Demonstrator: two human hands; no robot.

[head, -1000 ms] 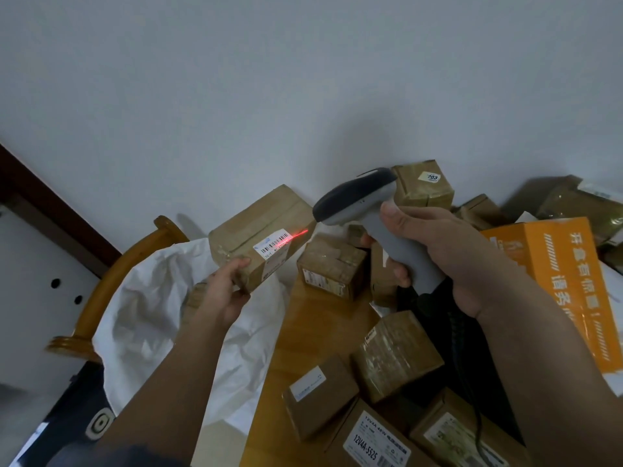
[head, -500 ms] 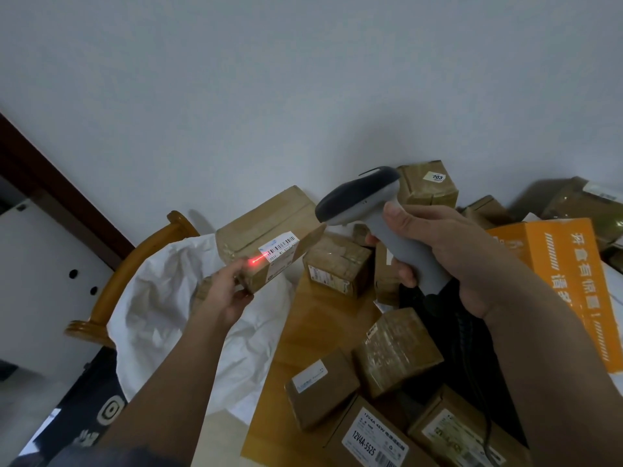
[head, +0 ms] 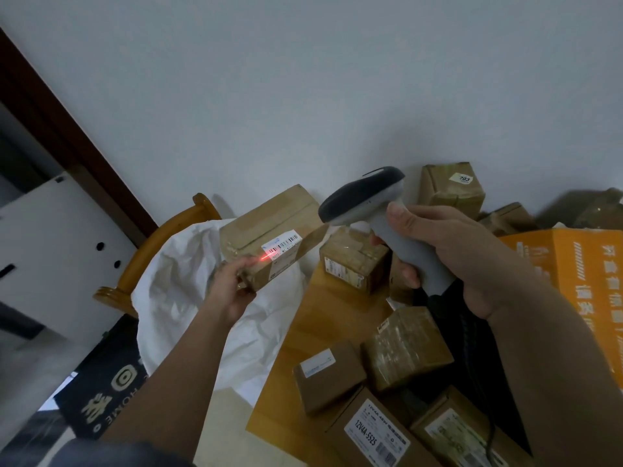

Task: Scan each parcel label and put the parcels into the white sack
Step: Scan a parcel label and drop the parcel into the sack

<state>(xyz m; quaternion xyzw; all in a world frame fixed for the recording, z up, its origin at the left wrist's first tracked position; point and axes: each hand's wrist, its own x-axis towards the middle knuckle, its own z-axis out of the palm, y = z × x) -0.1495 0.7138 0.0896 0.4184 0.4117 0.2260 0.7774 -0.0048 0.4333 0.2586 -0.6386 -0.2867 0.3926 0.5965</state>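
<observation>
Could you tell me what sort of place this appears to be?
Probably a small parcel-sorting spot in a home or office room, not a warehouse. Taped cardboard parcels crowd a wooden table, the right hand holds a barcode scanner, and a white sack hangs on a wooden chair.

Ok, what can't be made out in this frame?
- Head view: print on the held parcel's label, too small.
- Inside the white sack: hidden by its folds and the left hand.
- Scanner trigger: covered by the right hand.
- Orange box: cut by the right edge.
</observation>
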